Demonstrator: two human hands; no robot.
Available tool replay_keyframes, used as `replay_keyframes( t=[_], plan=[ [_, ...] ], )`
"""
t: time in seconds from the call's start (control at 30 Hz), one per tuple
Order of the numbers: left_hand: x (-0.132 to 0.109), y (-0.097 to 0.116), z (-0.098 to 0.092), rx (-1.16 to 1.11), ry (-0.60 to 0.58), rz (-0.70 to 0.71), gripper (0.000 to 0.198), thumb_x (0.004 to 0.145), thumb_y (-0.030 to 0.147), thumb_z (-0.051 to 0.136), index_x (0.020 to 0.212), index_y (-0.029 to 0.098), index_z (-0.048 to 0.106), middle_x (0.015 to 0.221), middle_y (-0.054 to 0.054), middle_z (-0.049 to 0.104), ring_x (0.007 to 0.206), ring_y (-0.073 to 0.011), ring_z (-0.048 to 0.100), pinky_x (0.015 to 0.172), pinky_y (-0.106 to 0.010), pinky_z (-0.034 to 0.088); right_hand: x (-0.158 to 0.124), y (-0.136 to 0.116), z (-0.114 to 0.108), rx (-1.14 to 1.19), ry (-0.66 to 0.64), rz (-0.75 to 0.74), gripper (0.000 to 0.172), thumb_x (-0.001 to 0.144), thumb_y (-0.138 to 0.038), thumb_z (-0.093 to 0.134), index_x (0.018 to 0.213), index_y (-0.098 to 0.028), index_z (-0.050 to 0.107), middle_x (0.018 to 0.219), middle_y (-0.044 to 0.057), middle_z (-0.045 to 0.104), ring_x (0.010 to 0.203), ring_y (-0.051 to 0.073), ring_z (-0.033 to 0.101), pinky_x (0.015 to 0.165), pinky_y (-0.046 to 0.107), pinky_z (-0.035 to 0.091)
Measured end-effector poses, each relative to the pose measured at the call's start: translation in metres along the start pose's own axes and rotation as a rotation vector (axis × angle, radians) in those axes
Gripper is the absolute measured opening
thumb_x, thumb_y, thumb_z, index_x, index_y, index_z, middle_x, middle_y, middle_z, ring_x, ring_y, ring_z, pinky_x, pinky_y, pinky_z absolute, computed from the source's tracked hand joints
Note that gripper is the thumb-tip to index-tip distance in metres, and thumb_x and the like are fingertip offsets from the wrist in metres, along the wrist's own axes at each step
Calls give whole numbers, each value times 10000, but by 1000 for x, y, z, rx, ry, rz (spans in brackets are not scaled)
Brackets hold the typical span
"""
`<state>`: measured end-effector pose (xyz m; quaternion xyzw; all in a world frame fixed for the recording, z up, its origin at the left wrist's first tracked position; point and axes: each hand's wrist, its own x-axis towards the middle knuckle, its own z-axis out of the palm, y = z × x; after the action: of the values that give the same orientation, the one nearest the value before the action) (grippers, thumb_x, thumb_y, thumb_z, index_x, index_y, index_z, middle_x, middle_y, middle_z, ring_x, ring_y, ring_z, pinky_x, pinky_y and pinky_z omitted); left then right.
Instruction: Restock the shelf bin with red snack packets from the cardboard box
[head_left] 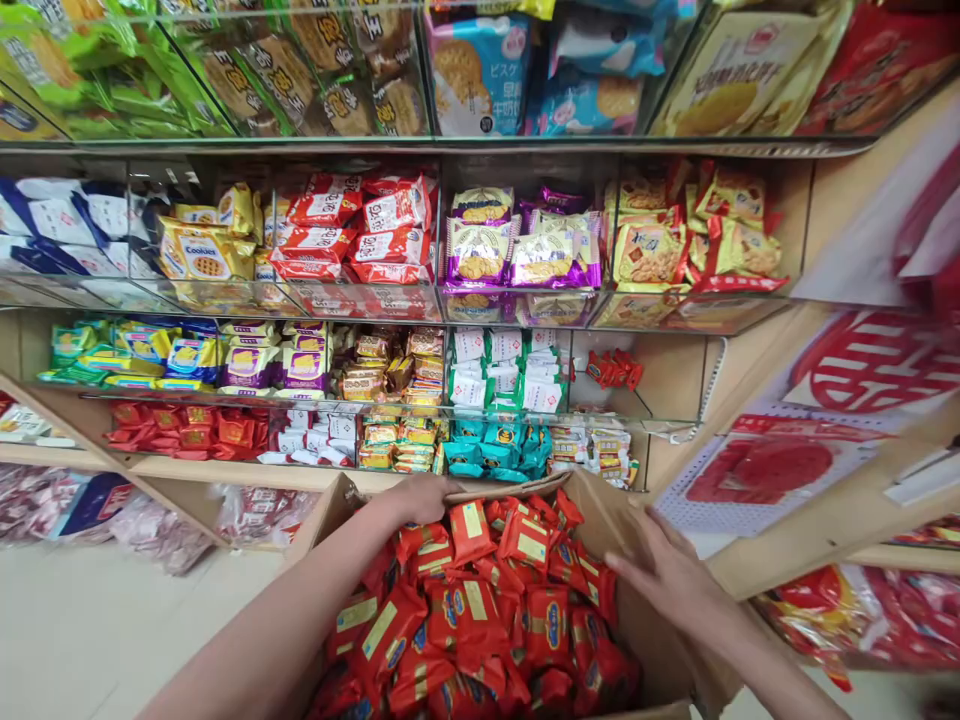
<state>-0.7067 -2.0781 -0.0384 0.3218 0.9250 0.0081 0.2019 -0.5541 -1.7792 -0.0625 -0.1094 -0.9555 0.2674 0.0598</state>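
An open cardboard box (660, 650) sits low in front of me, packed with several small red snack packets (480, 610) bearing yellow labels. My left hand (420, 497) reaches across the box and curls over its far rim, gripping the cardboard edge. My right hand (667, 575) rests on the box's right side, fingers stretched toward the packets and touching the nearest ones. Neither hand holds a packet.
Glass-fronted shelves (442, 300) behind the box hold rows of biscuit and snack packs in many colours. One compartment (615, 370) holds only a few red packets. Red decorations (870, 365) hang on a wooden panel at right. Pale floor shows at lower left.
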Motion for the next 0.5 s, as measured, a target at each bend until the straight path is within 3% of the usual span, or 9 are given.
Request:
replay_keyframes(
  t=[0.1, 0.2, 0.37, 0.5],
  plan=[
    [-10, 20, -11, 48, 24, 19, 423, 726, 238, 482, 1129, 319, 582, 1027, -64, 682, 908, -275, 628, 710, -342, 486, -45, 34, 8, 516, -262, 286, 674, 699, -456, 526, 1264, -101, 431, 1275, 155, 498, 1188, 293, 441, 979, 411, 366],
    [-21, 45, -23, 100, 55, 31, 454, 724, 223, 476, 1159, 323, 561, 1023, -65, 682, 932, -283, 617, 739, -354, 474, -78, 38, -3, 853, -367, 305, 578, 709, -407, 539, 1228, -158, 485, 1151, 87, 610, 1071, 267, 551, 909, 379, 443],
    [-40, 84, -42, 161, 112, 43, 588, 678, 167, 511, 1241, 331, 485, 1064, -30, 666, 1001, -266, 582, 832, -339, 431, -117, 41, -24, 857, -221, 249, 512, 667, -423, 612, 1140, -230, 582, 1177, 48, 599, 1069, 263, 552, 901, 357, 457],
    [-48, 94, -44, 183, 116, 38, 607, 701, 127, 482, 1258, 367, 457, 1093, 0, 661, 1011, -243, 583, 856, -317, 417, -146, 65, -7, 923, -98, 314, 509, 731, -514, 548, 1195, -307, 529, 1255, 8, 539, 1157, 244, 483, 934, 344, 438]
  ],
)
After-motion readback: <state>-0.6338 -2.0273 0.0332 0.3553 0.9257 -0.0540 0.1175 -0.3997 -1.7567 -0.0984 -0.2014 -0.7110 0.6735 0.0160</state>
